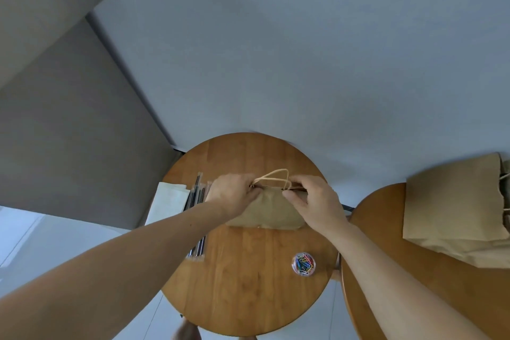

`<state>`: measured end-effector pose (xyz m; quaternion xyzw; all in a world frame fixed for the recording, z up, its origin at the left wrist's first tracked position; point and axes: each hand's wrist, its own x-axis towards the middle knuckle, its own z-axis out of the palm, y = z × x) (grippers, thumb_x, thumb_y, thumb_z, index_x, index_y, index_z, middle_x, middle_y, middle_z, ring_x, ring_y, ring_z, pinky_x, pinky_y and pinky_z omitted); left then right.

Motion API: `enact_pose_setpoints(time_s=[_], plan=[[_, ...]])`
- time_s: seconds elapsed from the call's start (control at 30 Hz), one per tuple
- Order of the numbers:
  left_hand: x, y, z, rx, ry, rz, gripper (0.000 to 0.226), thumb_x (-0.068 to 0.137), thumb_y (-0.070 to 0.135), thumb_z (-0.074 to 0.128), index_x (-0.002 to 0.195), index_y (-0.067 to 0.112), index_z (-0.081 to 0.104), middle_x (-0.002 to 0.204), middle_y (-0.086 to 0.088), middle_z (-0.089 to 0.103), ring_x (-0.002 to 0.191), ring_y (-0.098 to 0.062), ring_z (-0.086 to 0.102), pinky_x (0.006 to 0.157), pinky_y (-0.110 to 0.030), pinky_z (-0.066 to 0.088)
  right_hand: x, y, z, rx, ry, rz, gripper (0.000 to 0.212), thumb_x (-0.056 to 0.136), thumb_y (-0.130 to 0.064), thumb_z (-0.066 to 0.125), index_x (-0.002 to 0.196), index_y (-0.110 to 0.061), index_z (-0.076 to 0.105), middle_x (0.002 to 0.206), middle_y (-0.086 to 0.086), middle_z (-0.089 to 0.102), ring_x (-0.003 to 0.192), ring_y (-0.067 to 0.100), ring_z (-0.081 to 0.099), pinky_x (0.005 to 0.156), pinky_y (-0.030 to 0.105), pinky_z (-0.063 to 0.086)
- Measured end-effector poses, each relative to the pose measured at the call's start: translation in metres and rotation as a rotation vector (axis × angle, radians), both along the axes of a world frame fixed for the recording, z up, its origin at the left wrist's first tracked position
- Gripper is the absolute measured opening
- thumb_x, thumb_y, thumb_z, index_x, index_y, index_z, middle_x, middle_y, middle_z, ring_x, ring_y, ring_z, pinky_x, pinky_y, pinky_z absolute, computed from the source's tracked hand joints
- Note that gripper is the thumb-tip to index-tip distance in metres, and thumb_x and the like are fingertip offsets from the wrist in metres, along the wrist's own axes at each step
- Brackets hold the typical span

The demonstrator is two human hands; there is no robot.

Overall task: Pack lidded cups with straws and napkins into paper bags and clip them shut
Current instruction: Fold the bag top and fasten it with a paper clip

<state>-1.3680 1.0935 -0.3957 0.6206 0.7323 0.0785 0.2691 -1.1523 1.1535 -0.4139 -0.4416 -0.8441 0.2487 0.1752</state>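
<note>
Head view, paper bag: a brown paper bag (pixel 269 214) stands in the middle of the round wooden table (pixel 248 290), its top edge drawn together and its twisted paper handles (pixel 276 175) sticking up on the far side.
Head view, left hand: the left hand (pixel 234 194) sits at the left end of the bag's top edge, fingers curled tight over the fold and gripping it just beside the handles.
Head view, right hand: the right hand (pixel 313 203) holds the right part of the same edge, with the thumb on the near face and the fingers bent over the top in a narrow pinch.
Head view, straws: wrapped straws (pixel 196 197) lie on the left of the table, partly under the left forearm.
Head view, napkins: white napkins (pixel 169 201) lie just left of the straws, over the table's rim.
Head view, clips: a clear round tub of coloured paper clips (pixel 303 263) stands near and right of the bag.
Head view, second table: a second table (pixel 414 290) to the right carries flat brown bags (pixel 452 201).
</note>
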Motion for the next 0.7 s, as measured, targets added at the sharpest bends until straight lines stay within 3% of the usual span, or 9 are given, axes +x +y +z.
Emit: enact_pose_setpoints(time_s=[0.1,0.17,0.23,0.3,0.43,0.57,0.7], plan=[[0.002,-0.006,-0.005,0.124,-0.004,0.038,0.044,0.095,0.037,0.06,0.056,0.036,0.039,0.051,0.014,0.04,0.051,-0.007,0.044,0.049,-0.02,0.024,0.022,-0.015,-0.011,0.0,0.234,-0.308,0.03,0.098,-0.039,0.052,0.118,-0.019,0.06,0.111,-0.014,0.059,0.104,0.002,0.055,0.085,0.016,0.044],[0.002,-0.008,-0.004,0.188,-0.027,0.071,0.055,0.093,0.033,0.065,0.052,0.037,0.029,0.047,0.016,0.034,0.046,-0.001,0.035,0.052,-0.017,0.019,0.04,-0.024,-0.029,-0.121,0.279,-0.507,0.02,0.101,-0.03,0.05,0.113,-0.019,0.06,0.102,-0.012,0.061,0.097,0.009,0.06,0.079,0.02,0.046],[0.003,-0.008,-0.005,0.213,-0.051,0.108,0.056,0.092,0.03,0.067,0.052,0.037,0.029,0.046,0.017,0.034,0.046,-0.002,0.035,0.053,-0.019,0.02,0.057,-0.03,-0.056,-0.245,0.075,-0.525,0.014,0.1,-0.02,0.052,0.107,-0.019,0.063,0.096,-0.011,0.065,0.087,0.011,0.063,0.071,0.021,0.047],[0.003,-0.005,-0.009,0.199,-0.056,0.126,0.05,0.094,0.031,0.065,0.053,0.033,0.034,0.049,0.015,0.038,0.05,-0.012,0.043,0.056,-0.028,0.023,0.068,-0.041,-0.085,-0.355,-0.228,-0.384,0.015,0.097,-0.018,0.056,0.104,-0.018,0.069,0.095,-0.009,0.068,0.076,0.005,0.06,0.062,0.017,0.045],[0.001,0.0,-0.019,0.193,-0.063,0.113,0.032,0.095,0.033,0.061,0.068,0.015,0.062,0.057,0.008,0.052,0.061,-0.018,0.053,0.06,-0.029,0.028,0.073,-0.065,-0.126,-0.47,-0.567,-0.258,0.019,0.096,-0.026,0.053,0.097,-0.021,0.071,0.095,-0.007,0.071,0.082,0.012,0.065,0.066,0.028,0.053],[-0.002,-0.002,-0.024,0.221,-0.075,0.124,0.029,0.094,0.032,0.062,0.066,0.036,0.059,0.053,0.015,0.048,0.052,-0.005,0.045,0.048,-0.014,0.029,0.073,-0.073,-0.144,-0.435,-0.719,-0.234,0.021,0.096,-0.034,0.049,0.095,-0.027,0.069,0.085,-0.009,0.068,0.074,0.012,0.064,0.057,0.025,0.048],[-0.003,-0.004,-0.026,0.206,-0.098,0.13,0.017,0.093,0.034,0.062,0.08,0.03,0.071,0.06,0.009,0.061,0.057,-0.009,0.055,0.051,-0.012,0.026,0.07,-0.075,-0.149,-0.429,-0.778,-0.209,0.02,0.098,-0.034,0.05,0.1,-0.027,0.068,0.091,-0.008,0.069,0.079,0.013,0.066,0.06,0.025,0.053]])
